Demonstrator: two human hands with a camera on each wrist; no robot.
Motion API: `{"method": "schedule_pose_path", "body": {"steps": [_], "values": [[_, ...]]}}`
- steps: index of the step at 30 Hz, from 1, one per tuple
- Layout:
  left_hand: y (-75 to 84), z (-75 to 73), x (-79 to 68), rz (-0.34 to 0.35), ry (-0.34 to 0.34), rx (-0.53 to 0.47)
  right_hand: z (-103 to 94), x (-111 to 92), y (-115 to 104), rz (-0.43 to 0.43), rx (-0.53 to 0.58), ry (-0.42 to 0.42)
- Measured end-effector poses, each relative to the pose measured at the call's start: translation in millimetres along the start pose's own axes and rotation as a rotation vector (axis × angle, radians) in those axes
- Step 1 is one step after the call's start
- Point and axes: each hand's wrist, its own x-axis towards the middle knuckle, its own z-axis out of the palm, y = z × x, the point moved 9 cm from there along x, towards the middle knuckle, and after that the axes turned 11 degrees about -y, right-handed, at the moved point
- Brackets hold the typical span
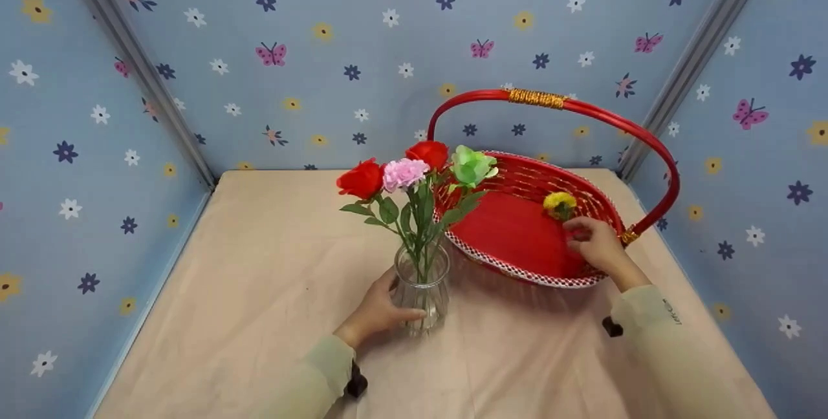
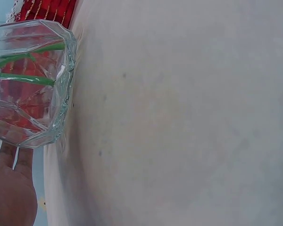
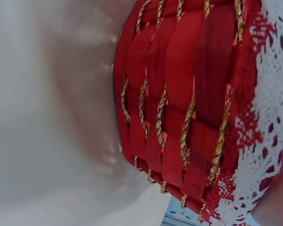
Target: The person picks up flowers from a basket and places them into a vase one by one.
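A clear glass vase [image 1: 422, 290] stands upright on the table, holding two red roses [image 1: 361, 180], a pink carnation [image 1: 405, 174] and a green flower [image 1: 472, 166] on leafy stems. My left hand [image 1: 378, 309] grips its near left side, thumb across the front and fingers behind. In the left wrist view the glass [image 2: 33, 89] shows green stems inside. Over the right side of a red woven basket [image 1: 511, 231], my right hand [image 1: 598, 246] pinches a yellow flower [image 1: 559, 204] just below its head; the fingers hide its stem. The right wrist view shows mostly the basket's outer wall [image 3: 179, 103].
The basket's tall arched handle [image 1: 621, 123], wrapped in gold at the top, rises behind the right hand. White lace trim [image 1: 517, 273] edges the rim close to the vase. Flower-patterned walls [image 1: 388, 50] enclose the cloth-covered table [image 1: 272, 264] at the back and both sides.
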Motion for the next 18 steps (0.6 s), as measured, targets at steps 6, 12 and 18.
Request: {"method": "schedule_pose_path", "body": {"steps": [6,12,18], "values": [[1.3,0.0,0.2,0.017,0.007,-0.006,1.2,0.1,2.1,-0.005,0.090,0.011],[0.4,-0.5,0.2,-0.010,0.015,-0.010,4.6,-0.4,2.6,-0.030,0.158,-0.005],[-1.3,-1.7,-0.4,-0.034,0.017,0.013,6.1,-1.7,-2.5,-0.064,0.163,0.005]]}}
